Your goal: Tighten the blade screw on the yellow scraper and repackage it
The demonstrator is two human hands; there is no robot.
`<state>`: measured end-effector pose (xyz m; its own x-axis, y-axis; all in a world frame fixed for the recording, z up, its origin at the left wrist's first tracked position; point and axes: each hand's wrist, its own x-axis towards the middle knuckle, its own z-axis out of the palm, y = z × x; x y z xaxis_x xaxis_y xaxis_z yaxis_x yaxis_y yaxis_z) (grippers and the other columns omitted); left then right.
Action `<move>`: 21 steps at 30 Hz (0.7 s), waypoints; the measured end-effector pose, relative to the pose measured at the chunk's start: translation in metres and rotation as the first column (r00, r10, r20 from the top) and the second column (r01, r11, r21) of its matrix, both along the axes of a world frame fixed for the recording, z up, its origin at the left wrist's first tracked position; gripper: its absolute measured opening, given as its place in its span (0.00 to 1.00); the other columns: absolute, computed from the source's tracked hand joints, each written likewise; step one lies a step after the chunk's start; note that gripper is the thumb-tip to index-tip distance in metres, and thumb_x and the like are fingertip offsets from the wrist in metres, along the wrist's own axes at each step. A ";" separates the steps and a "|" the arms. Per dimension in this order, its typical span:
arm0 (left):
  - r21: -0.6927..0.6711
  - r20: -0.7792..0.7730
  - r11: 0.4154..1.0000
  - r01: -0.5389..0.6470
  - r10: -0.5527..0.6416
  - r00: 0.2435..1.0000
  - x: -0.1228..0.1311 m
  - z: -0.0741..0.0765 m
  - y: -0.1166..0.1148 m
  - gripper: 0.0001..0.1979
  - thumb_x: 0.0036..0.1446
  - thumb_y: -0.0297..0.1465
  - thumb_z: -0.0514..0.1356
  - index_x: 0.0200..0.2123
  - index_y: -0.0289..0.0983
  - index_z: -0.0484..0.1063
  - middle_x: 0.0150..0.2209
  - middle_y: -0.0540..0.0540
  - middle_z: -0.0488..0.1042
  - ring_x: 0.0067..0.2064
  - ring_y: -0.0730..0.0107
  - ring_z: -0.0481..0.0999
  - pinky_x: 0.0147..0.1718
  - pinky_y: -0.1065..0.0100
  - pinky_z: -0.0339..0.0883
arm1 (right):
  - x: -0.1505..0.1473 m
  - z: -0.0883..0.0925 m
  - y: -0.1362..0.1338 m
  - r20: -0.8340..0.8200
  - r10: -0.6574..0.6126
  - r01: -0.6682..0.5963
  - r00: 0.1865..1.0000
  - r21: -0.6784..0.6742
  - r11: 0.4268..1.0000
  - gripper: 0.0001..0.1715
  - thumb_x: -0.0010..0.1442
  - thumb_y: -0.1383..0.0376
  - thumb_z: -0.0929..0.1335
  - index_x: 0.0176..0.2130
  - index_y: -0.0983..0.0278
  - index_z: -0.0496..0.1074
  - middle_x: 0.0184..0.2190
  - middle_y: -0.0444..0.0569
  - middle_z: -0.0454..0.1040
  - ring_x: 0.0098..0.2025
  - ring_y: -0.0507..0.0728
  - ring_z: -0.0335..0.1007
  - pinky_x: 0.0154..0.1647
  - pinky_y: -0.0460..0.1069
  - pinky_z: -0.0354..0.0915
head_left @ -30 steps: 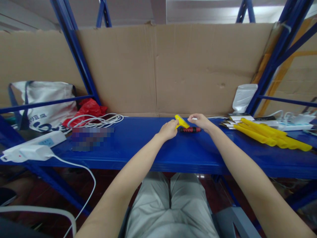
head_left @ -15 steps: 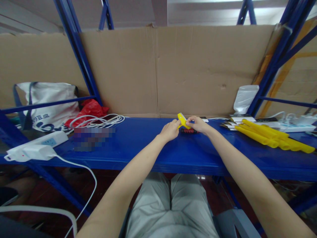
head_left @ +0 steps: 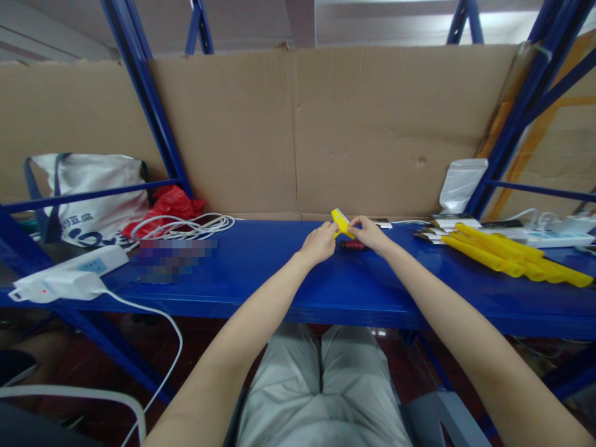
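Note:
Over the blue shelf top (head_left: 261, 261), a yellow scraper head (head_left: 340, 220) with a pale straight edge is held between both my hands, tilted up to the left. My left hand (head_left: 320, 242) is closed on its lower left side. The thumb and fingers of my right hand (head_left: 366, 231) are pinched together at its right side; whether a small part is also between them is too small to tell. Just beneath the hands lies a red and black tool (head_left: 352, 245), perhaps a screwdriver, partly hidden by my right hand.
Yellow tubes (head_left: 505, 251) lie at the right beside black and white packs (head_left: 447, 226) and a white power strip (head_left: 559, 239). To the left are another power strip (head_left: 69, 273), coiled white cable (head_left: 190, 226), a red bag (head_left: 172, 208) and a cloth bag (head_left: 97, 192). Cardboard (head_left: 372, 124) stands behind.
Both hands and the yellow scraper head have shifted slightly up and to the left. The grip looks much the same, and the red and black tool stays in place.

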<state>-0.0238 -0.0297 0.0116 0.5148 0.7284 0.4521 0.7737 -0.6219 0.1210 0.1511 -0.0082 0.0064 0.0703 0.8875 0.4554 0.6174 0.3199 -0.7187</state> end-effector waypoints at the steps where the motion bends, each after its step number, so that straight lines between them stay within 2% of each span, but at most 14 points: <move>1: -0.003 0.004 1.000 -0.001 0.001 1.000 0.000 0.000 0.000 0.17 0.59 0.21 0.51 0.50 0.36 0.67 0.51 0.40 0.71 0.52 0.59 0.74 0.50 0.60 0.68 | -0.001 -0.001 0.002 -0.042 0.003 -0.002 0.999 0.011 1.000 0.05 0.50 0.68 0.67 0.30 0.61 0.64 0.33 0.44 0.70 0.39 0.54 0.66 0.48 0.52 0.64; 5: -0.014 0.019 1.000 0.000 0.000 1.000 0.000 0.000 0.000 0.17 0.58 0.20 0.52 0.50 0.37 0.67 0.50 0.40 0.72 0.52 0.59 0.73 0.50 0.60 0.68 | -0.006 -0.004 0.005 -0.173 0.019 -0.015 0.985 0.022 1.000 0.12 0.49 0.71 0.67 0.35 0.61 0.62 0.37 0.45 0.70 0.43 0.54 0.67 0.51 0.52 0.63; 12: -0.007 0.017 1.000 -0.009 0.009 1.000 0.000 0.000 0.002 0.18 0.57 0.20 0.52 0.50 0.36 0.67 0.51 0.39 0.72 0.53 0.59 0.73 0.51 0.61 0.68 | -0.014 0.005 -0.008 -0.321 0.020 -0.074 0.947 -0.158 0.985 0.13 0.55 0.73 0.65 0.38 0.60 0.60 0.25 0.39 0.68 0.29 0.51 0.69 0.36 0.48 0.67; 17: -0.008 0.017 1.000 -0.003 0.003 1.000 0.000 0.001 0.000 0.18 0.58 0.20 0.51 0.51 0.36 0.67 0.51 0.39 0.72 0.53 0.58 0.73 0.51 0.61 0.68 | -0.013 0.009 -0.014 -0.423 0.025 -0.112 0.906 -0.182 0.977 0.12 0.54 0.74 0.66 0.37 0.61 0.62 0.26 0.40 0.70 0.28 0.50 0.70 0.33 0.46 0.67; 21: -0.009 -0.012 1.000 -0.001 0.001 1.000 0.000 0.004 -0.005 0.22 0.61 0.22 0.50 0.58 0.38 0.62 0.53 0.38 0.70 0.53 0.57 0.73 0.50 0.60 0.68 | -0.009 0.010 -0.011 -0.529 0.068 -0.187 0.846 -0.175 0.967 0.12 0.54 0.74 0.67 0.36 0.61 0.61 0.28 0.41 0.72 0.26 0.49 0.70 0.31 0.46 0.68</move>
